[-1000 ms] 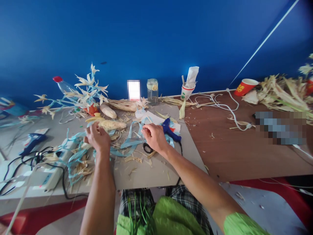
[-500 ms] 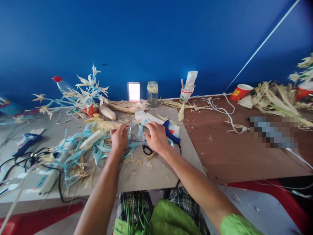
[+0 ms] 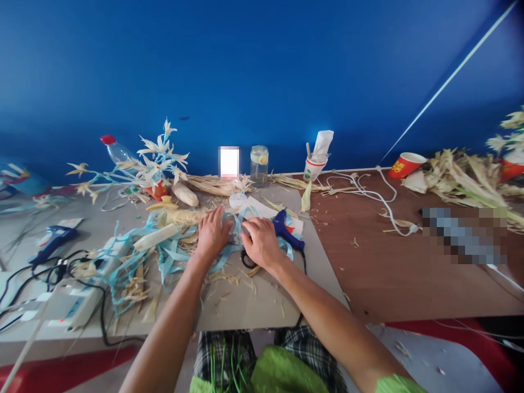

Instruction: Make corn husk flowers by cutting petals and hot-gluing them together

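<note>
Light-blue ribbon [image 3: 172, 262] lies in loops over the grey board, and part of it runs between my two hands. My left hand [image 3: 213, 233] is over the ribbon with its fingers bent; what its fingertips hold is hidden. Just to the right, my right hand [image 3: 261, 240] has its fingers curled down at the ribbon, its fingertips also hidden. Beside the right hand lies a blue glue gun [image 3: 286, 232]. Black scissor handles [image 3: 246, 260] show below that hand. Dried husk scraps [image 3: 224, 277] are scattered around.
Husk flowers [image 3: 158, 158] stand at the back left near a glass jar [image 3: 259, 165] and a white cup [image 3: 314, 168]. A power strip [image 3: 82, 305] and second glue gun [image 3: 55, 243] are left. A red cup [image 3: 406, 165] and husk pile [image 3: 458, 180] lie right.
My left hand has moved right, closer to my right hand, and its fingers have come down over the ribbon. The whole view has shifted slightly.
</note>
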A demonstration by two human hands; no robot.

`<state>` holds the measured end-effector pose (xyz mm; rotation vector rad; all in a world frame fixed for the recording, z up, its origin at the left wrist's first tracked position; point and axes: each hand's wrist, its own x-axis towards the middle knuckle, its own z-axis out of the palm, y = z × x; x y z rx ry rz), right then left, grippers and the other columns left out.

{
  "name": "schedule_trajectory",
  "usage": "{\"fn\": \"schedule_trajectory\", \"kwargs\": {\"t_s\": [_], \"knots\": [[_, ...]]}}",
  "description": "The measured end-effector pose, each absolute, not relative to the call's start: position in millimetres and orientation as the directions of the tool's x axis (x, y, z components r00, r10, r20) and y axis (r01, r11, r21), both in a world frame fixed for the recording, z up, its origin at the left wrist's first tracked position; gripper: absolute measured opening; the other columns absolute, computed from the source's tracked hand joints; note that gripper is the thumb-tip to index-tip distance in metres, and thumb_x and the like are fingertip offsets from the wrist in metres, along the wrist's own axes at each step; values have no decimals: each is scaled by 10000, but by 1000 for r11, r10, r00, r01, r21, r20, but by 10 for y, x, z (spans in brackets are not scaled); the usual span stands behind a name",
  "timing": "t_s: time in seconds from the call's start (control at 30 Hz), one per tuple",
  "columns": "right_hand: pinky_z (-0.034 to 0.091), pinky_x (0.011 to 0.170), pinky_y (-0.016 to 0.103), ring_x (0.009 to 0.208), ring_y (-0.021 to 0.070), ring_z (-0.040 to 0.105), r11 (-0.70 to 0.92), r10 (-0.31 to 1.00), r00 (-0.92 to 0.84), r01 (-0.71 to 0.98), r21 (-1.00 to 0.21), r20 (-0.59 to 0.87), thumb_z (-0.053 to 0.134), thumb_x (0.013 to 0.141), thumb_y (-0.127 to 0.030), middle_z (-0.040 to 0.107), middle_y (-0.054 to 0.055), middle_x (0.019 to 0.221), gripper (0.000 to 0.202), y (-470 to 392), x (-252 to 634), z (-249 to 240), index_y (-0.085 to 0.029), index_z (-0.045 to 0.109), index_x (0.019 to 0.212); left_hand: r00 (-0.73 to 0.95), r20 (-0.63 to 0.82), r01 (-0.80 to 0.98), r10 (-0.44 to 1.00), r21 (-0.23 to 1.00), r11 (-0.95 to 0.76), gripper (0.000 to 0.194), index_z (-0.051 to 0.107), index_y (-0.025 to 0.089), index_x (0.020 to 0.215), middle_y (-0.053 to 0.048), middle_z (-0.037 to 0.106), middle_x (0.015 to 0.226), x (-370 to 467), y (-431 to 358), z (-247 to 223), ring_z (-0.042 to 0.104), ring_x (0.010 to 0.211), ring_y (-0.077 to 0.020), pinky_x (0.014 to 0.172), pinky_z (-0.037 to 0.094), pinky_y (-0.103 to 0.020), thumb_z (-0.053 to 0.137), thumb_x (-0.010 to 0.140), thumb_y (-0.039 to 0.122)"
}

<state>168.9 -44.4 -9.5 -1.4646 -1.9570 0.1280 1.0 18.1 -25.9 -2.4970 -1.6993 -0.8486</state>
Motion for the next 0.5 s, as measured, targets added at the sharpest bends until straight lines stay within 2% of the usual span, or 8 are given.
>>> {"fn": "schedule_trajectory", "kwargs": {"t_s": [0.07,0.13,0.33,0.4,0.5], "knots": [[337,1020,415,1007,233,574,370,882,-148,807,-461,448,563,863,-253,649,106,1042,225,-452,1673,-94,-172,635,1060,275,381,889,883,248,-384,536,453,152,1359,-176,533,1346,75,220,-213,446,1255,-335,1013,325,-508,472,878,389],[330,1029,416,1019,229,573,374,881,-149,800,-469,449,569,860,-253,647,105,1048,224,-458,1664,-92,-178,634,1061,271,332,911,904,216,-352,475,524,193,1301,-161,562,1313,144,271,-177,445,1242,-354,991,317,-534,503,857,362],[318,1041,426,1025,222,575,358,876,-108,798,-484,469,568,861,-251,651,97,1042,207,-436,1695,-101,-185,636,1045,217,283,950,934,160,-269,272,705,188,947,-170,665,1039,316,424,-201,548,1027,-340,870,369,-479,463,825,196],[313,1045,435,1012,223,580,349,876,-92,798,-492,474,571,859,-254,652,96,1035,197,-426,1711,-92,-190,639,1033,176,308,956,935,173,-236,276,708,176,868,-175,669,965,327,434,-211,561,975,-333,852,361,-474,435,831,182],[354,1008,423,1001,224,588,351,875,-66,767,-537,479,571,855,-242,657,94,1014,178,-421,1724,-52,-185,640,1008,106,445,954,889,207,-217,281,698,179,917,-156,662,978,281,364,-176,552,991,-315,893,319,-481,428,842,173]]}}
